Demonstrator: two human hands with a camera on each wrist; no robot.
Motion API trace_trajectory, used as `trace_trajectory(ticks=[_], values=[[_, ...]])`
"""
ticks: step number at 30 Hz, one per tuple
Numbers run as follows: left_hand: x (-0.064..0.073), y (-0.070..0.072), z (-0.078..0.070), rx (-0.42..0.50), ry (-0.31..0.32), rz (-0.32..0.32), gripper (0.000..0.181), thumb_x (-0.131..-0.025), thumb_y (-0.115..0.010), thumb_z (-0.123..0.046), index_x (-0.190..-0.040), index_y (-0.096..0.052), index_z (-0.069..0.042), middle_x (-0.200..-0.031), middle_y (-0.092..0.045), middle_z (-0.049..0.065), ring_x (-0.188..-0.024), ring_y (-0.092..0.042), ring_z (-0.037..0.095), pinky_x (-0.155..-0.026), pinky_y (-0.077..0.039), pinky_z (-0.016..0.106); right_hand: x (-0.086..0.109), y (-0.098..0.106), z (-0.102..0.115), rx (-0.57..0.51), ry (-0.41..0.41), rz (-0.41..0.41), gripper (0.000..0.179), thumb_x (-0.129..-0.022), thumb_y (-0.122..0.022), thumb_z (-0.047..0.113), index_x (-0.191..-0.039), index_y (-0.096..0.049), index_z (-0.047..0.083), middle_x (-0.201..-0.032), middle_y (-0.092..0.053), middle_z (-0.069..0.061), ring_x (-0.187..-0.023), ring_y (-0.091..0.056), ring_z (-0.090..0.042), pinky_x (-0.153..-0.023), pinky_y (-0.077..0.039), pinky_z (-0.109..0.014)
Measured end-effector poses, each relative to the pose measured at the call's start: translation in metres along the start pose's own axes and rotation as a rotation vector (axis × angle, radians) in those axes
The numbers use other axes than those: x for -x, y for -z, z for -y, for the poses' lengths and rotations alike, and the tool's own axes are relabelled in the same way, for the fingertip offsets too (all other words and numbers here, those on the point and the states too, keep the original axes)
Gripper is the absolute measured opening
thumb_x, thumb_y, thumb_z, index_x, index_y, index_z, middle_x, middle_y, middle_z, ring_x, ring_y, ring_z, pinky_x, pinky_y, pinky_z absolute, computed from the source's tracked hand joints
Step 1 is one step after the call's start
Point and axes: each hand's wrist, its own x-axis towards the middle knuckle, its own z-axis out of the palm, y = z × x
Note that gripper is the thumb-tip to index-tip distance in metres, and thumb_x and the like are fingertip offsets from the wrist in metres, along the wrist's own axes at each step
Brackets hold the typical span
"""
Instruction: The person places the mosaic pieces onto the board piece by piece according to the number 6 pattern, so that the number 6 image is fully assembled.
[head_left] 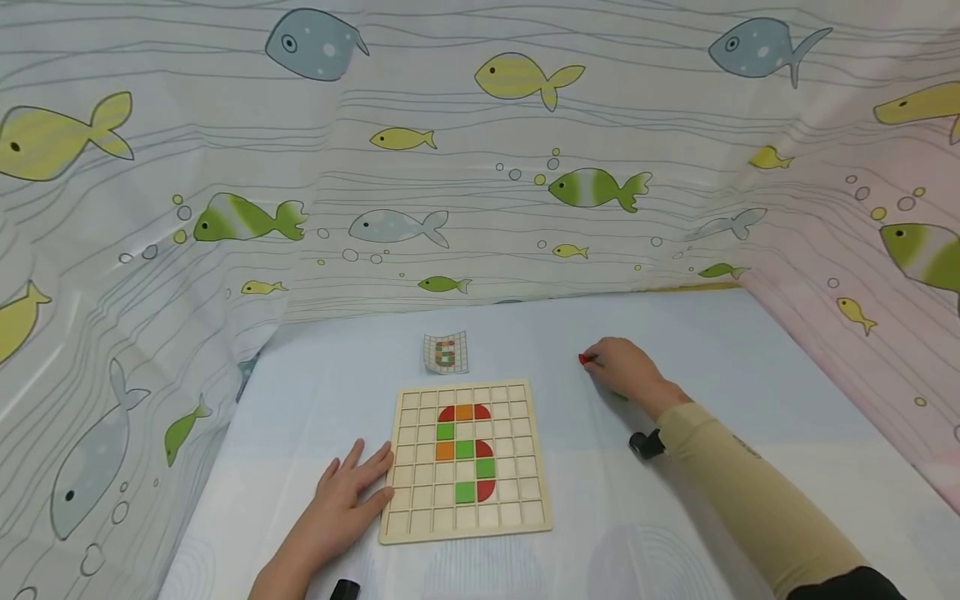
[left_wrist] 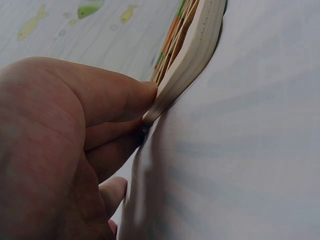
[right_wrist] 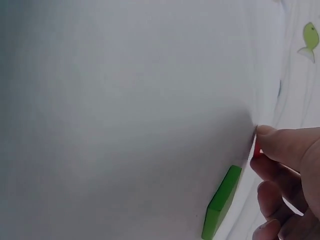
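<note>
A square wooden grid board lies on the table, with red, orange and green tiles set in its middle cells. My left hand rests at the board's left edge, fingers spread; the left wrist view shows fingertips against the board's rim. Right of the board, my right hand pinches a small red tile between thumb and fingers. The red tile is mostly covered by the fingers in the right wrist view. Close by lies a green tile, largely hidden under the hand in the head view.
Behind the board is a small pattern card with a coloured grid figure. Fish-printed cloth hangs around the back and sides of the table. A black wrist camera sits by my right wrist.
</note>
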Motion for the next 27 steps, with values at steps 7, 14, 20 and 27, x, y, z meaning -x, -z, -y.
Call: trace_trajectory(ticks=[7, 14, 20, 27], values=[[0.001, 0.0, 0.001, 0.01, -0.01, -0.004, 0.054, -0.094, -0.069, -0.03, -0.142, -0.055, -0.009, -0.151, -0.043, -0.003, -0.148, -0.014, 0.036, -0.113, -0.003, 0.063, 0.005, 0.003, 0.006, -0.023, 0.012, -0.037, 0.024, -0.094, -0.07, 0.017, -0.115, -0.075, 0.005, -0.112, -0.071, -0.009, -0.11, -0.062, -0.031, -0.094, -0.049, -0.047], [-0.001, 0.001, 0.001, 0.001, -0.012, -0.009, 0.055, -0.095, -0.068, -0.032, -0.143, -0.054, -0.01, -0.151, -0.042, -0.004, -0.149, -0.013, 0.035, -0.114, -0.003, 0.062, 0.013, 0.015, 0.026, -0.062, 0.076, -0.079, 0.023, -0.092, -0.072, 0.015, -0.113, -0.075, 0.007, -0.109, -0.072, -0.007, -0.108, -0.064, -0.03, -0.094, -0.049, -0.048], [-0.001, 0.001, 0.001, 0.018, 0.009, 0.014, 0.054, -0.095, -0.067, -0.031, -0.143, -0.054, -0.009, -0.152, -0.041, -0.004, -0.149, -0.011, 0.033, -0.114, -0.001, 0.061, 0.02, 0.016, 0.044, -0.084, 0.123, -0.088, 0.023, -0.091, -0.073, 0.017, -0.113, -0.076, 0.01, -0.107, -0.072, -0.002, -0.106, -0.064, -0.027, -0.092, -0.051, -0.044], [0.001, -0.001, 0.002, 0.004, 0.024, 0.017, 0.054, -0.095, -0.068, -0.028, -0.143, -0.053, -0.01, -0.152, -0.041, -0.006, -0.15, -0.011, 0.031, -0.115, -0.001, 0.06, 0.027, 0.012, 0.064, -0.073, 0.201, -0.113, 0.021, -0.09, -0.074, 0.018, -0.111, -0.077, 0.012, -0.104, -0.072, 0.002, -0.103, -0.065, -0.023, -0.09, -0.052, -0.04]])
